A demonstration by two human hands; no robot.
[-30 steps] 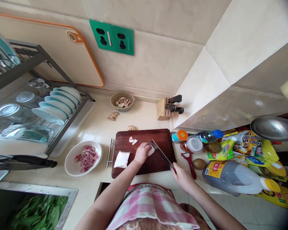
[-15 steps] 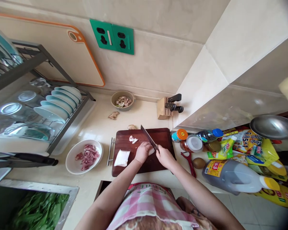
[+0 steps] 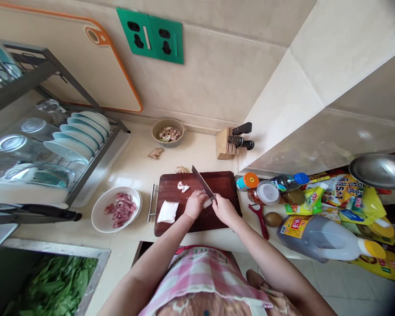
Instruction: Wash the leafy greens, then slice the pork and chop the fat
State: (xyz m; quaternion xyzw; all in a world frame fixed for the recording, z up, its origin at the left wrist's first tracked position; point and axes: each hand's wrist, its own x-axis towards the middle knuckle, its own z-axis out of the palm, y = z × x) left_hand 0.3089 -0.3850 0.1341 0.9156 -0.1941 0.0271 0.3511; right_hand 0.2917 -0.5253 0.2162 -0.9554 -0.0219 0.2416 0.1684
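Note:
My right hand (image 3: 224, 210) is wrapped round the handle of a kitchen knife (image 3: 201, 179), its blade slanting away to the upper left over a dark wooden cutting board (image 3: 224, 186). With closed fingers my left hand (image 3: 195, 205) presses a pale piece of fatty meat (image 3: 208, 203) onto the board, right beside the blade. Its exact kind is hard to make out, being partly covered by the fingers. On the board's left lies a white slab, apparently fat or skin (image 3: 167, 211). Small pinkish-white cut pieces (image 3: 183, 187) sit above it.
Left of the board stands a white bowl of sliced raw meat (image 3: 122, 210); farther left are a dish rack (image 3: 95, 169) and leafy greens (image 3: 59, 281) in the sink. Behind are ginger (image 3: 156, 153), a colander (image 3: 169, 133) and a knife block (image 3: 226, 144). A red peeler (image 3: 260, 219) and bottles crowd the right.
The camera view has tilted slightly, so the scene sits a little higher. Both hands stay at the same spot on the board, with knife and meat piece held as before.

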